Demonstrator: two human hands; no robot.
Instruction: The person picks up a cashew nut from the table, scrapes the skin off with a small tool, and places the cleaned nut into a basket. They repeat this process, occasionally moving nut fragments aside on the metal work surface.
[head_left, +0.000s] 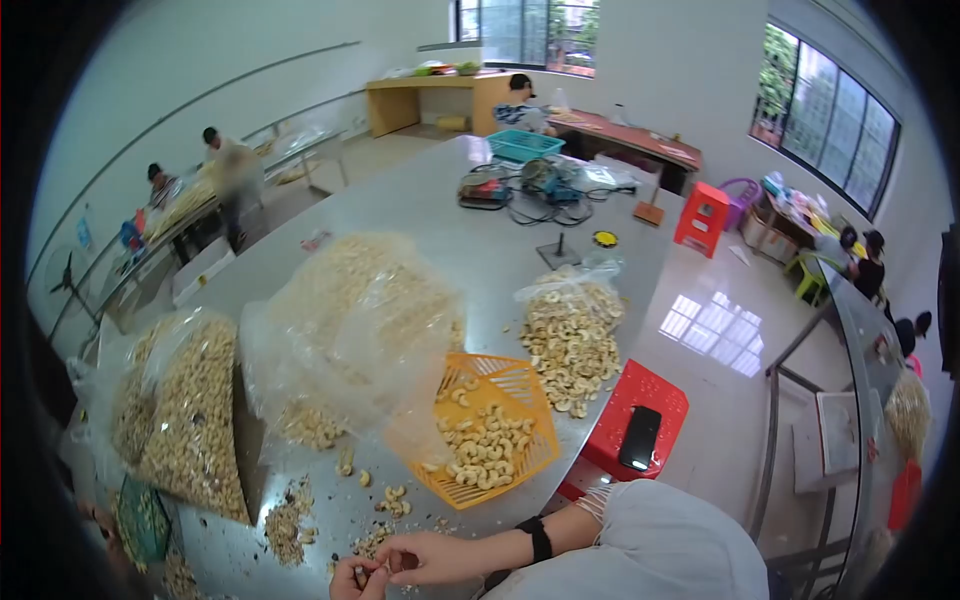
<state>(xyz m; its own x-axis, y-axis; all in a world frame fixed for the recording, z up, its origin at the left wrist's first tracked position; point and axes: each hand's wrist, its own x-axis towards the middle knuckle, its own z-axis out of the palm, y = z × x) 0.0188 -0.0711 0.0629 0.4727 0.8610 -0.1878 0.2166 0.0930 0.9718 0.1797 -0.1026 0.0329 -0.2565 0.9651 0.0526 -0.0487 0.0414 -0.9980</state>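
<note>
Hands (418,558) together, orange basket (490,447) near table edge (640,250)

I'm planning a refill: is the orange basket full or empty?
Partly full: cashews lie in the orange basket, leaving part of it bare.

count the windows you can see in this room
2. One window is at the top centre of the view; the other window is at the upper right. More may be hidden beyond the view's dark edges.

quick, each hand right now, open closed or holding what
Left hand: closed, seemingly on a small piece, unidentifiable.
Right hand: curled; whether it holds anything cannot be told.
</note>
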